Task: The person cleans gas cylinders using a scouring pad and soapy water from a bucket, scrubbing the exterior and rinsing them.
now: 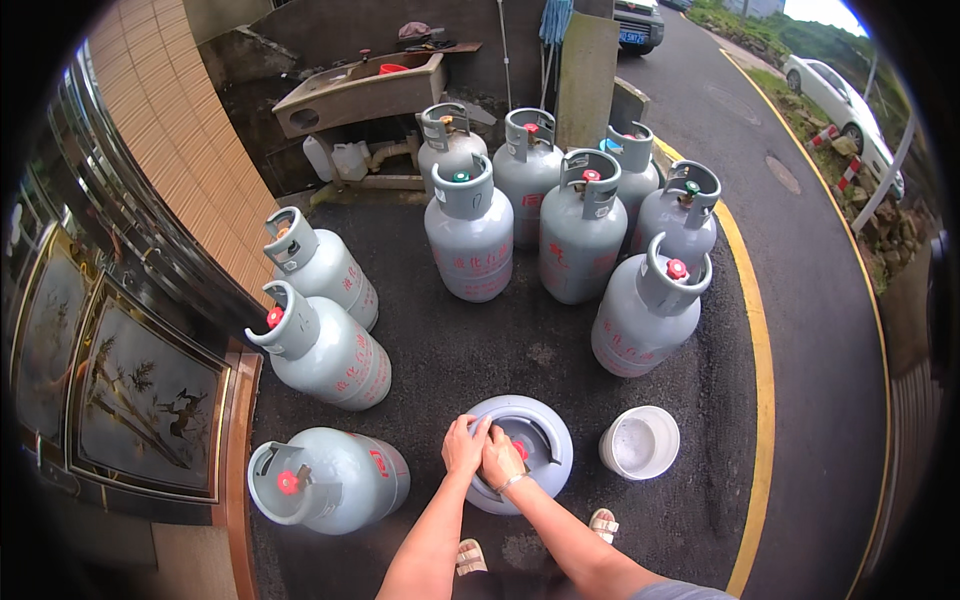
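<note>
A grey gas cylinder (pixel 556 478) stands upright in front of my feet, seen from above. Both my hands are at its top, inside or over its collar. My left hand (pixel 463 446) is closed at the collar's left side, its fingertips meeting my right hand. My right hand (pixel 501 460) is curled beside the red valve knob (pixel 520 449), at the valve. What the fingers of either hand grip is hidden beneath them. Close on the right stands a white bucket (pixel 672 445) with something pale in the bottom.
Grey cylinders stand around: one at near left (pixel 340 480), two further up the left side, and several at the back, one (pixel 645 315) at right. A stone sink (pixel 360 95) is behind. A yellow line (pixel 757 400) edges the road, with a white car (pixel 835 95) beyond.
</note>
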A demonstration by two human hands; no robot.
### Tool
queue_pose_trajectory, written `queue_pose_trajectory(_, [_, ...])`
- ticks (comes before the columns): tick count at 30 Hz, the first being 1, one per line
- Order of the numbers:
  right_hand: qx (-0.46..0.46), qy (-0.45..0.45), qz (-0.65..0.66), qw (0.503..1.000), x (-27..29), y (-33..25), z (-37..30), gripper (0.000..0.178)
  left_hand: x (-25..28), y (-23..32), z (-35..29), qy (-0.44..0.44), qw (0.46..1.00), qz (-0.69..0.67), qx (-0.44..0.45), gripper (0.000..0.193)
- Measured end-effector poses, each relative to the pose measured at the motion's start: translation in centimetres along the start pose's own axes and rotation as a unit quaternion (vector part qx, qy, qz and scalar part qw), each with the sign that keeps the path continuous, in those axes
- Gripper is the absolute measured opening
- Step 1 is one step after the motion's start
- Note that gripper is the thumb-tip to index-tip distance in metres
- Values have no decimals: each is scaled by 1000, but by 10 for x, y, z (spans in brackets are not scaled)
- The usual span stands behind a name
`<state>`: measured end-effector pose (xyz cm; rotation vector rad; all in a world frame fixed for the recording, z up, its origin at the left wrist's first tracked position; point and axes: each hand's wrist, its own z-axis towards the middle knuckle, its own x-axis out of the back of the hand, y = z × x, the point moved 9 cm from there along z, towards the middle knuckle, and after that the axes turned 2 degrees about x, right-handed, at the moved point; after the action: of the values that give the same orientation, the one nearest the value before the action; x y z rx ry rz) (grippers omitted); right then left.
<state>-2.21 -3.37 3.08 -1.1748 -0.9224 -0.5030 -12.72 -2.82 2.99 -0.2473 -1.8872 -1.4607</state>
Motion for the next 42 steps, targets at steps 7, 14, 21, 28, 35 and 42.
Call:
queue_pose_trajectory(7, [277,-249,-252,893,-44,-18,-34,27,12,-16,-28,87,993,7,80,39])
queue_pose_trajectory(14, [320,-266,-388,822,-82,-2,-20,36,13,-15,-23,85,994,-21,63,39])
queue_pose_trajectory(21, [453,-246,-491,702,-124,6,-44,37,3,-17,-17,66,995,-32,67,42])
queue_pose_trajectory(28, [571,-370,-409,608,-146,14,-70,38,5,-14,-19,63,996,-33,54,41])
queue_pose_trajectory(35, [112,-429,-394,805,-141,13,12,38,13,-16,-15,65,995,-31,69,42])
queue_pose_trajectory(42, [-159,-441,-312,826,-127,81,44,40,4,-14,-18,67,994,-49,66,35])
